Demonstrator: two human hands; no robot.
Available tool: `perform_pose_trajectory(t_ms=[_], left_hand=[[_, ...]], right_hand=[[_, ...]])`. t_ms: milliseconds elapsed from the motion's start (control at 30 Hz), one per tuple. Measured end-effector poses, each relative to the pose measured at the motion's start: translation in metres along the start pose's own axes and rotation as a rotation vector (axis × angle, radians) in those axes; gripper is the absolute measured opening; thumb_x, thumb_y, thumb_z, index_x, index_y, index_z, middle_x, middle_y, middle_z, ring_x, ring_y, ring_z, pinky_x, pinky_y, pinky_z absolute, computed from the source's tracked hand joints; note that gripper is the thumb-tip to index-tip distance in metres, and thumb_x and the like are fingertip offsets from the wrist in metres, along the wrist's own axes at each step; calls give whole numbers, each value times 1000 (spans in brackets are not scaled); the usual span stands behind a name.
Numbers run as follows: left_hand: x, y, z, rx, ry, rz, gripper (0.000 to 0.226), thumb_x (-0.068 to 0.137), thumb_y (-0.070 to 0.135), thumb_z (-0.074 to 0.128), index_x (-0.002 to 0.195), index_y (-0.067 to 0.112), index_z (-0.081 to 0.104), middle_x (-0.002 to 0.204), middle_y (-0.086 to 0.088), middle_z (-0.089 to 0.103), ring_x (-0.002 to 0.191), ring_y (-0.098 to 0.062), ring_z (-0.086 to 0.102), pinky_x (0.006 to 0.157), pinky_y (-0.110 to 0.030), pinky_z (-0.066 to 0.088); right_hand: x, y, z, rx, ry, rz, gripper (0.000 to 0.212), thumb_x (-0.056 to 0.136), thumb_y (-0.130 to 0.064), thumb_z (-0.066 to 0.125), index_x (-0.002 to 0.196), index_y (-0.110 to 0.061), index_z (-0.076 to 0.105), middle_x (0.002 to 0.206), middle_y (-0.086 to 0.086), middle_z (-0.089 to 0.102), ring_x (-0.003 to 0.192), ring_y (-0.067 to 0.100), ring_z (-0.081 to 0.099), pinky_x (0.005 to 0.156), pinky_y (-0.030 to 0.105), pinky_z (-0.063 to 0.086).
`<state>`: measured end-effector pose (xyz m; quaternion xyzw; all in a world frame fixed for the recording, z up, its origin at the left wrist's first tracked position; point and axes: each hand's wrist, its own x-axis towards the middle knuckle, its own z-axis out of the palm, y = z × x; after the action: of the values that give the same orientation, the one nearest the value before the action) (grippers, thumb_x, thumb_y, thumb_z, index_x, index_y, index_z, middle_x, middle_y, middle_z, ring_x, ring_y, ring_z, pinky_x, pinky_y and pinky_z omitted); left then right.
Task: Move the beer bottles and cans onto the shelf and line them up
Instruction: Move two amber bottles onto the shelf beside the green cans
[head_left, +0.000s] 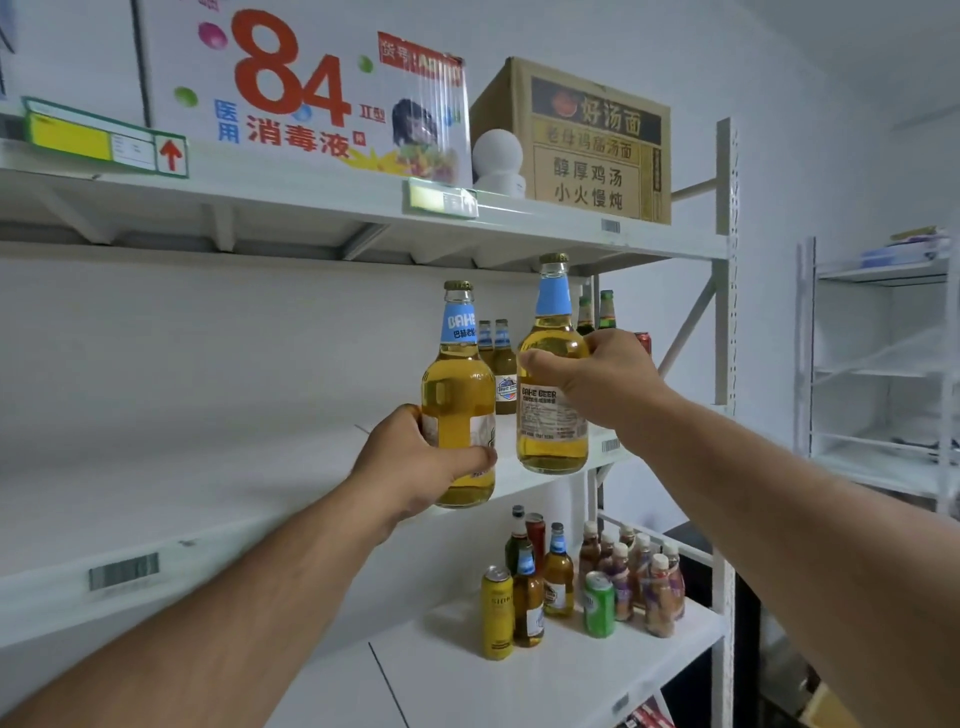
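My left hand (415, 467) grips the lower body of a clear beer bottle (457, 384) with a blue neck label, held upright at the front edge of the middle shelf (156, 499). My right hand (608, 384) grips a second, matching beer bottle (551, 415) round its shoulder, slightly higher and to the right. Behind them on the middle shelf stand two small blue-label bottles (501, 369), two green bottles (597, 314) and a red can (643, 340). On the lower shelf (519, 680) stand a yellow can (497, 613), a green can (599, 605) and several bottles (540, 577).
The top shelf (311, 208) carries a white printed carton (311, 88), a brown cardboard box (582, 140) and a white round object (498, 158). A white upright post (724, 260) bounds the rack on the right. Another white rack (883, 364) stands further right.
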<state>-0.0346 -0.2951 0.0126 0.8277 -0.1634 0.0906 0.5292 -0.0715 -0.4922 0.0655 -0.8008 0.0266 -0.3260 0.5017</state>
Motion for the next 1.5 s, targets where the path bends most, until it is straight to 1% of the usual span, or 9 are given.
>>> perform_pose_trajectory(t_ms=[100,200,300,400,533,700,1067,1233,1500], left_hand=[[24,-4,20,-9,-4,8,60,72,41,91,118,31,53,106,11,64,102,-19,64,85,-36,50],[53,-5,40,-13,5,22,62,71,43,91,117,31,51,109,10,63,104,-19,62,85,-37,50],[81,-6,56,-29,19,33,59,70,42,92,112,32,51,103,13,62,96,-13,62,81,-34,49],[110,-6,67,-25,21,31,58,69,39,93,111,32,54,103,12,65,91,-8,63,78,-32,51],[146,-6,80,-13,36,7,60,67,40,94,112,30,55,107,9,67,95,-13,65,82,-35,53],[181,-10,94,41,73,-16,61,62,42,95,109,31,58,107,6,69,98,-17,67,87,-42,60],[248,-10,131,78,212,-103,61,66,41,93,115,31,59,108,9,70,97,-14,68,90,-40,59],[279,-12,145,104,296,-148,65,56,46,92,110,32,60,106,8,71,97,-15,70,90,-43,60],[309,-20,158,109,345,-183,59,66,37,94,112,30,59,106,9,70,97,-14,69,90,-39,60]], right_hand=[[22,17,-4,-19,9,-1,42,76,-48,84,96,-14,68,88,7,73,82,21,73,76,39,60],[51,33,-7,-37,24,-13,40,77,-47,83,96,-15,67,86,5,72,81,20,71,70,34,58],[81,48,-10,-42,37,-21,38,77,-47,83,95,-17,67,85,4,71,79,20,70,62,32,56],[112,63,-9,-40,40,-8,39,76,-46,84,94,-17,67,87,5,72,81,20,71,73,37,61],[153,81,-4,-21,13,12,37,75,-46,84,92,-18,68,88,4,74,84,21,73,80,43,61],[200,104,8,2,-36,7,42,74,-47,85,97,-15,68,91,6,73,84,22,72,76,40,61],[301,167,49,8,-163,16,51,72,-51,86,104,-19,62,92,2,71,83,21,69,77,44,60],[339,193,76,-64,-191,-4,55,68,-59,83,100,-21,61,90,-1,70,83,20,68,79,46,61],[370,216,115,-70,-212,28,56,61,-63,80,99,-25,65,89,-2,71,81,20,69,79,43,60]])
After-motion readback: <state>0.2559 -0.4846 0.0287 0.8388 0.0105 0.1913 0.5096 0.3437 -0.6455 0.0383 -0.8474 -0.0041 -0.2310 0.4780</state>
